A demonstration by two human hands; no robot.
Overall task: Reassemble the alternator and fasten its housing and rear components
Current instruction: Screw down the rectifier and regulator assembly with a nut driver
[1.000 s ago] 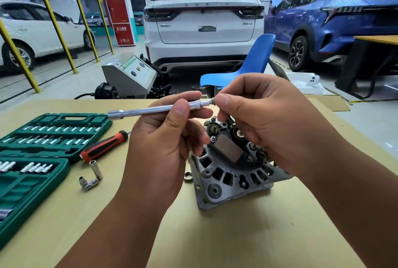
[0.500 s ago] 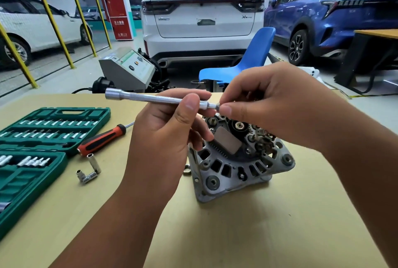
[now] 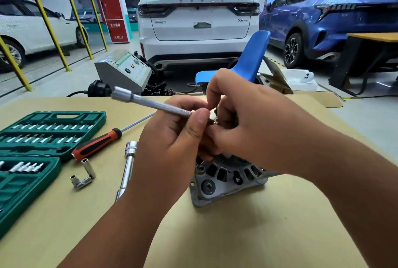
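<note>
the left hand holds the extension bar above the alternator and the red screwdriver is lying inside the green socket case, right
Not quite. The red screwdriver lies on the table beside the green socket case, not inside it, as the head view shows. The left hand does hold the extension bar above the alternator.

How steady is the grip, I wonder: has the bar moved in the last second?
Yes. The bar in the left hand tilted: its socket end rose from below the table's far edge to above it.
</note>
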